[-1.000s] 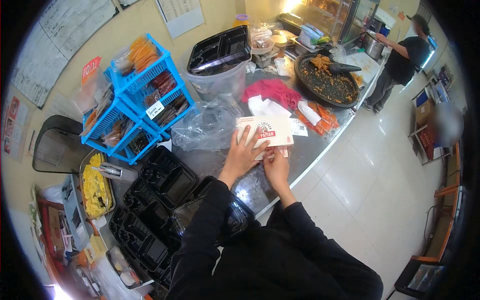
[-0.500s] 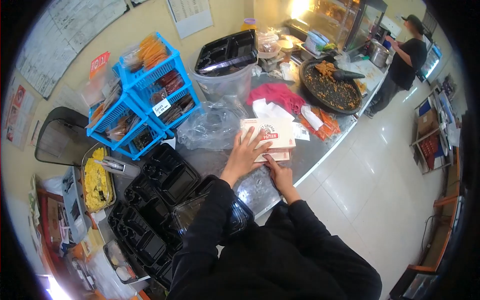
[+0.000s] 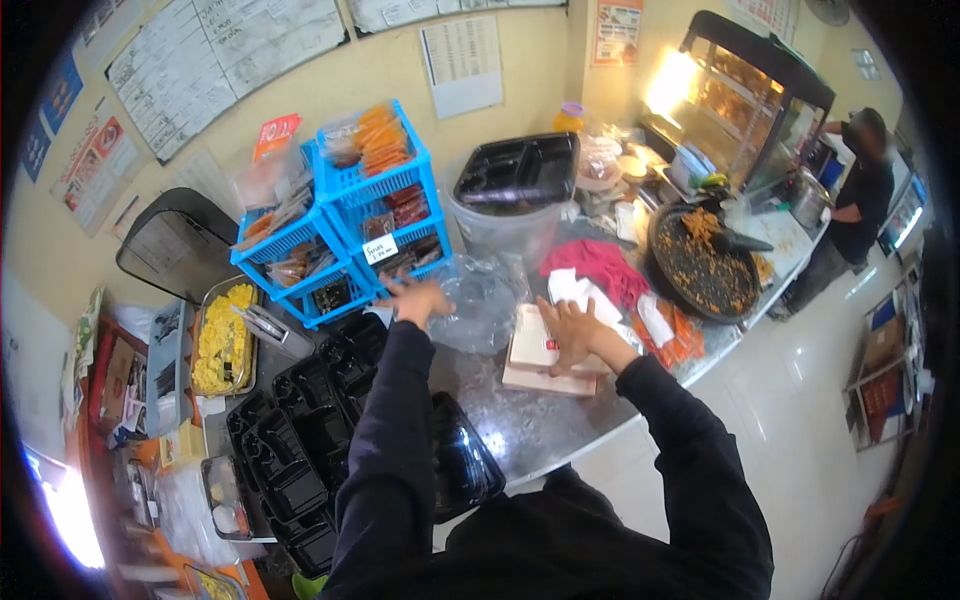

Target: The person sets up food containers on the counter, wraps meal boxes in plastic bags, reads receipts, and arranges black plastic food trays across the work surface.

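Note:
My left hand (image 3: 417, 299) is stretched out over the left edge of a clear plastic bag (image 3: 480, 300), near the lower front of the blue baskets (image 3: 375, 235). Its fingers are apart, and I cannot tell whether they touch the bag. My right hand (image 3: 575, 337) lies with spread fingers on the upper of two stacked cardboard food boxes (image 3: 528, 340). The lower box (image 3: 545, 381) sticks out toward me. Beyond that hand, white paper (image 3: 578, 290) lies beside a crumpled pink cloth (image 3: 605, 268).
Black compartment trays (image 3: 285, 450) cover the table's left side beside a glass dish of yellow food (image 3: 222, 345). A large black mortar (image 3: 700, 262) with a pestle stands right, near orange packets (image 3: 675, 340). Another person (image 3: 862, 190) stands past the heated display case (image 3: 740, 105).
My left hand has left the boxes and reached left toward the baskets. My right hand has moved onto the top box. The camera view has tilted up.

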A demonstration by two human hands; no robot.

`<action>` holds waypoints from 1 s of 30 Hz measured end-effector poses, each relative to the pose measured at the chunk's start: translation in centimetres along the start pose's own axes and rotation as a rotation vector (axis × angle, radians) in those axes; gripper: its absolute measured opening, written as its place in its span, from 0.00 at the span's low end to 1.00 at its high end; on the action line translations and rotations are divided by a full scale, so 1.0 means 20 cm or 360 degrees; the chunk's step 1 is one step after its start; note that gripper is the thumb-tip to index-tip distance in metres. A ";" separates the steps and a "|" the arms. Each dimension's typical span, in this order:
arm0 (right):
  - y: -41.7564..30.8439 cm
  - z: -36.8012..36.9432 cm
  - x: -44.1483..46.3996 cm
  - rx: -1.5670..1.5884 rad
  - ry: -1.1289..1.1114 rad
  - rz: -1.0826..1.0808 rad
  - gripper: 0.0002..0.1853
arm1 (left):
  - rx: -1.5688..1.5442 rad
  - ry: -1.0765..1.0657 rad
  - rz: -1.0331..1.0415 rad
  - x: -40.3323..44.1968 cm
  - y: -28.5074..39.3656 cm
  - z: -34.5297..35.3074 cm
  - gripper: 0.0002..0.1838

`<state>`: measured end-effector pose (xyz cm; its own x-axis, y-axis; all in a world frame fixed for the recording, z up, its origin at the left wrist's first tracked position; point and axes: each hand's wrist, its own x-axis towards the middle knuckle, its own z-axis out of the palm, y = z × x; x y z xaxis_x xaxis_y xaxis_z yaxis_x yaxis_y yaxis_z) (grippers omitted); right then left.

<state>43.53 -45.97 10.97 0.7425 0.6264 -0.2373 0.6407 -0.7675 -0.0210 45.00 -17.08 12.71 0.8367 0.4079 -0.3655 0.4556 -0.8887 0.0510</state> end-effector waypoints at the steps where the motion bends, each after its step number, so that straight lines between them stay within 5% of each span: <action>1: 0.02 0.00 0.03 0.0118 -0.0269 -0.0008 0.75 | -0.0076 -0.0202 -0.0171 0.01 -0.01 0.04 0.44; 2: 0.03 0.00 0.00 0.0175 -0.0172 -0.0019 0.71 | -0.0126 -0.0063 -0.0199 -0.03 -0.03 0.08 0.39; 5: 0.06 -0.17 -0.10 0.0122 -0.0111 -0.0089 0.69 | -0.0664 0.1038 -0.0048 -0.18 -0.15 0.31 0.32; 8: 0.13 -0.39 -0.16 0.0166 -0.0015 -0.0240 0.66 | -0.0965 0.0931 -0.0254 -0.40 -0.10 0.28 0.22; 11: 0.11 -0.64 -0.13 0.0180 0.0178 -0.0541 0.63 | -0.0850 0.0540 -0.0065 -0.22 -0.26 0.49 0.17; 15: -0.05 -0.84 0.15 0.0327 0.0289 -0.1189 0.61 | -0.1258 0.0812 0.0157 -0.24 -0.28 0.55 0.18; 18: -0.30 -0.76 0.48 0.0420 0.0193 -0.1519 0.58 | -0.1229 0.1135 0.0813 -0.35 -0.32 0.47 0.24; 19: -0.40 -0.69 0.55 0.0493 0.0160 -0.1594 0.58 | -0.2715 0.0517 0.0748 -0.34 -0.32 0.49 0.27; 21: -0.52 -0.48 0.69 0.0639 0.0082 -0.1680 0.59 | -0.2831 0.0182 0.0608 -0.40 -0.36 0.43 0.27; 27: -0.53 -0.09 0.93 0.0475 0.0014 -0.1581 0.61 | -0.1499 0.0896 0.0541 -0.30 -0.66 0.76 0.38; 30: -0.49 -0.11 0.91 -0.0022 0.0130 -0.1527 0.62 | -0.1520 0.0913 0.0529 -0.35 -0.61 0.63 0.45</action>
<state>51.27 -26.73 8.88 -0.0881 0.9945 -0.0563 0.9841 0.0781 -0.1594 29.73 -11.80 2.92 0.8616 0.4363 0.2595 0.0273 -0.5502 0.8346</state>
